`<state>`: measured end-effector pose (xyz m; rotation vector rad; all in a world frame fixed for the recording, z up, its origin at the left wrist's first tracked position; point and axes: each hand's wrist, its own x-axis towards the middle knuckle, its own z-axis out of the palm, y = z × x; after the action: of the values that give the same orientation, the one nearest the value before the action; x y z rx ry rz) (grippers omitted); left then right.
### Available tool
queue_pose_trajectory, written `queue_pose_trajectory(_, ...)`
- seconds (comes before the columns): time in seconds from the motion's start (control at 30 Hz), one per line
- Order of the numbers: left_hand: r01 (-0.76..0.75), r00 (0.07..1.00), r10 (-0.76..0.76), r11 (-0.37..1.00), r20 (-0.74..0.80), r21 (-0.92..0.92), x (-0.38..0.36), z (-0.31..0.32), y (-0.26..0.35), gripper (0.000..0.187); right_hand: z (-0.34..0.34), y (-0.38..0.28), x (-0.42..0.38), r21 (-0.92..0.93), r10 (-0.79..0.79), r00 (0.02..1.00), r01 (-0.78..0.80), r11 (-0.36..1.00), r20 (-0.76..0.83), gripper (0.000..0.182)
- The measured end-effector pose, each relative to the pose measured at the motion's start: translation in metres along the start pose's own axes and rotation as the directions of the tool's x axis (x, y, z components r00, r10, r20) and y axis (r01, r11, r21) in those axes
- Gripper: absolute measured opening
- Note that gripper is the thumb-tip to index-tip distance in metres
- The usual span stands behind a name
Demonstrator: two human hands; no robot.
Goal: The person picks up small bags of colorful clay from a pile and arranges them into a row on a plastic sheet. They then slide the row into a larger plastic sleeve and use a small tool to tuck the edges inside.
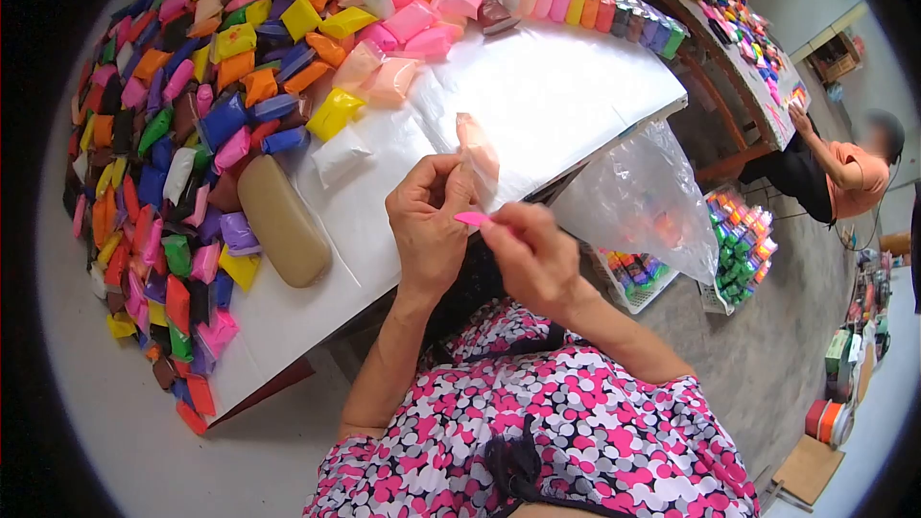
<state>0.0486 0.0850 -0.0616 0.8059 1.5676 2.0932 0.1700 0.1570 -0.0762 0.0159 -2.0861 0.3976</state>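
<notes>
Over the table's front edge, my left hand (429,225) is closed, pinching a peach-coloured packet (480,155) in clear wrapping that stands up from the fingers. Beside it my right hand (533,254) is closed too, slightly blurred, with thumb and fingers on a small pointed bright pink piece (471,219). The tip of that piece overlaps the left hand below the packet. To the left on the white tabletop (547,72) lie a white packet (341,155) and a tan oblong case (284,221).
Many colourful packets (225,67) cover the table's far and left parts. A long clear bag of packets (585,10) lies at the back. At right hangs a clear plastic bag (638,192) near filled baskets (643,293). Another person (857,177) sits by a second table (705,48).
</notes>
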Motion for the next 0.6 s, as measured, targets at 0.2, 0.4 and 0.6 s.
queue_pose_trajectory(0.2, 0.006, 1.000, -0.005, 0.998, -0.017, 0.063, 0.001, 0.001, 0.002, 0.012, -0.016, 0.008, -0.017, 0.080, 0.221, 0.966, -0.233, 0.969, 0.131, 0.019)
queue_pose_trajectory(0.4, 0.000, 1.000, 0.000, 0.998, 0.000, 0.067, 0.001, 0.000, 0.002, 0.012, -0.019, -0.012, 0.024, 0.279, 0.557, 0.820, -0.571, 0.773, 0.134, 0.015)
queue_pose_trajectory(0.6, -0.016, 1.000, 0.016, 0.998, -0.003, 0.056, 0.002, -0.002, 0.000, 0.011, -0.011, -0.013, 0.025, 0.263, 0.580, 0.803, -0.594, 0.760, 0.138, 0.011)
